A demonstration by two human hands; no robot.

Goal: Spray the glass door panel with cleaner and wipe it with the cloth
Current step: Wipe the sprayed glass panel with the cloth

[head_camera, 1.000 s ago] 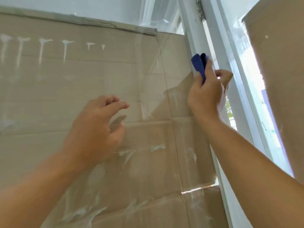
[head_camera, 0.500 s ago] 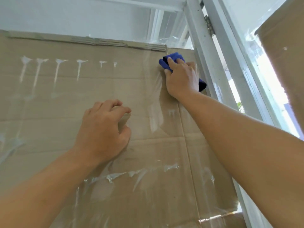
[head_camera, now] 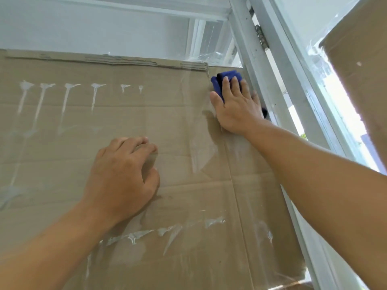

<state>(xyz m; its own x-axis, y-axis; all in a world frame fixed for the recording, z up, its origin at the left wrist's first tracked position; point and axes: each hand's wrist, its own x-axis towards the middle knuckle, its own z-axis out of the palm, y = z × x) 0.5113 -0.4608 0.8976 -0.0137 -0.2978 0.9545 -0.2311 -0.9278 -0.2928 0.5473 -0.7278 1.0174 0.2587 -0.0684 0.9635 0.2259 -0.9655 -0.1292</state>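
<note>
Blue cloth (head_camera: 225,80), folded, pinned flat under right hand (head_camera: 236,107) against the glass door panel (head_camera: 167,126), high on the pane at its right edge, just beside the white door frame (head_camera: 254,80). Fingers (head_camera: 225,84) spread and laid over the cloth, palm pressing; cloth showing above the fingertips and a dark bit at the heel side, by the frame. Thumb off the cloth, flat on the glass.

Left hand (head_camera: 123,178) lower and toward centre, well apart from the cloth, holding nothing; fingers curled loosely, tips and heel of palm braced on the glass.

Brown cardboard sheet (head_camera: 83,147) behind the pane, creased in horizontal and vertical folds, top edge ragged. White cleaner drips (head_camera: 67,95) in a row across the upper left, running down in thin streaks. Second smeared band of cleaner (head_camera: 167,231) below the left wrist. Patch round the right hand looks mostly free of streaks.

Metal hinge (head_camera: 261,36) on the frame, upper right. Bright daylight through the gap to the right of it. Spray bottle not seen.
</note>
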